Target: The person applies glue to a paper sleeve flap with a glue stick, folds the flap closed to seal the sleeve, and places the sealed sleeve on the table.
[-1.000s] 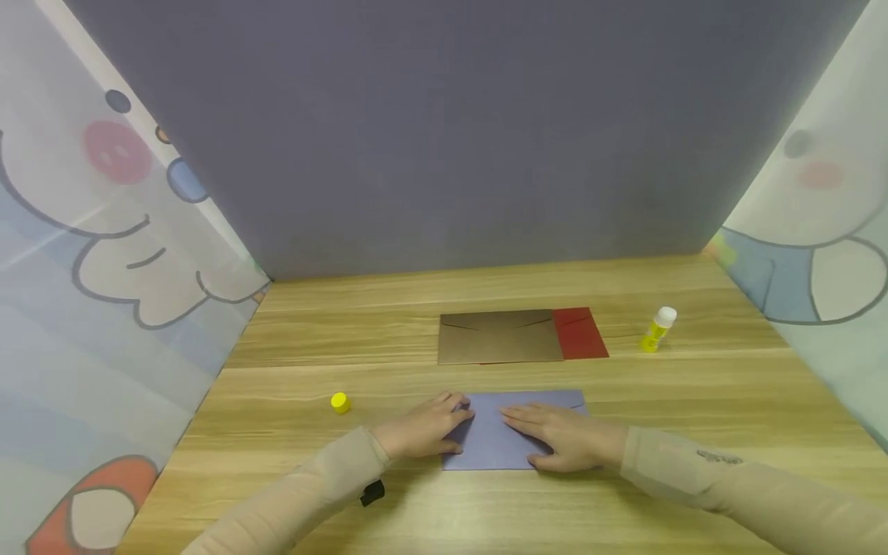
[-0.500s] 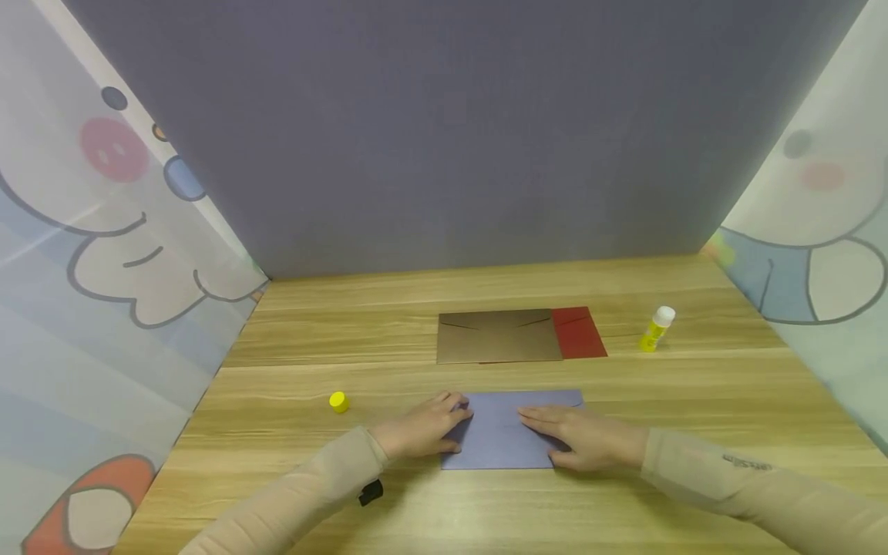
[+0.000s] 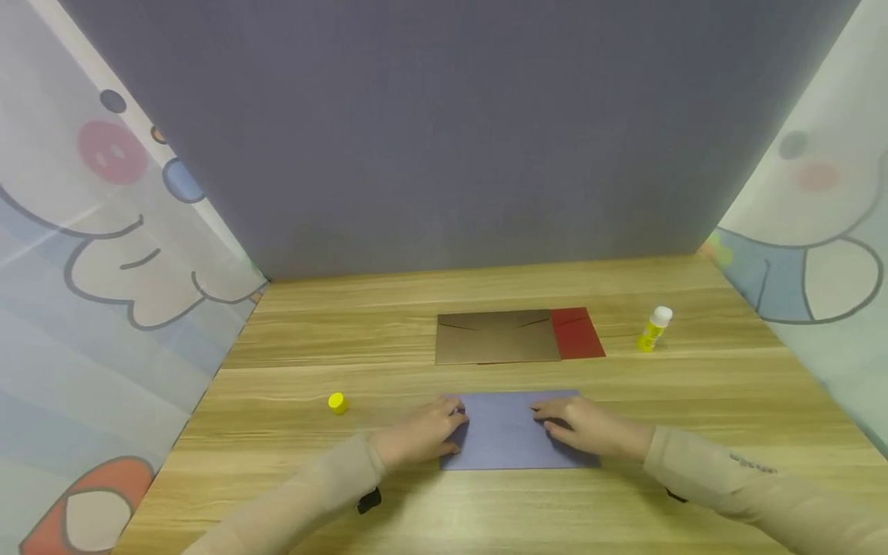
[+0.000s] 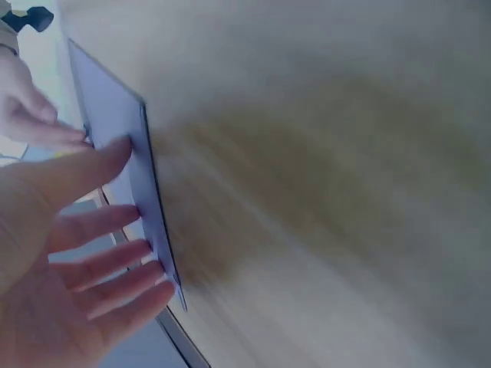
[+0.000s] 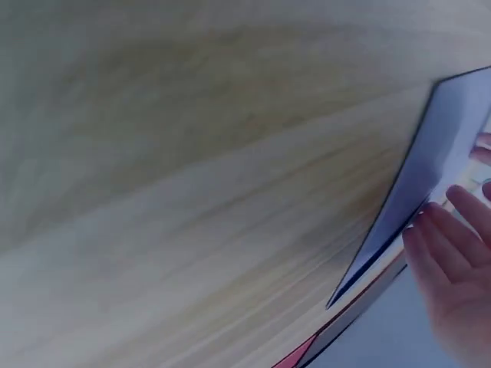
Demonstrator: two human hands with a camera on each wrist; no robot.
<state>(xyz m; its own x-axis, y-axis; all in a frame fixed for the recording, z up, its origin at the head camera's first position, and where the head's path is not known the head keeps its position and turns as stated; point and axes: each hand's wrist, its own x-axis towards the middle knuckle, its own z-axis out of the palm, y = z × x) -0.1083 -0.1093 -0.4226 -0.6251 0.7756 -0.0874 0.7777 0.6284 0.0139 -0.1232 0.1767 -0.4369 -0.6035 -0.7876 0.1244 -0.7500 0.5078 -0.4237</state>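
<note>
A lavender envelope (image 3: pixel 499 443) lies flat on the wooden table in front of the person. On its left end rest the fingertips of the left hand (image 3: pixel 425 432), thumb nearer the front edge. The right hand (image 3: pixel 590 428) touches the envelope's upper right part, its fingers bent slightly and covering some of that end. In the left wrist view, the left hand (image 4: pixel 77 261) has spread, relaxed fingers at the envelope's end (image 4: pixel 107 96). From the right wrist, the right hand (image 5: pixel 453 261) shows loosely extended fingers along the envelope's edge (image 5: pixel 437 146).
Behind the lavender envelope, a brown envelope (image 3: pixel 498 341) overlaps a red envelope (image 3: pixel 578 335). A yellow glue stick (image 3: pixel 654 330) with a white top stands at the right. To the left sits a small yellow cap (image 3: pixel 338 402). A grey panel (image 3: pixel 479 139) rises along the table's back edge.
The right hand has slid rightward across the lavender envelope, then up toward its far right corner, its fingers now more bent. The left hand stays at the left end.
</note>
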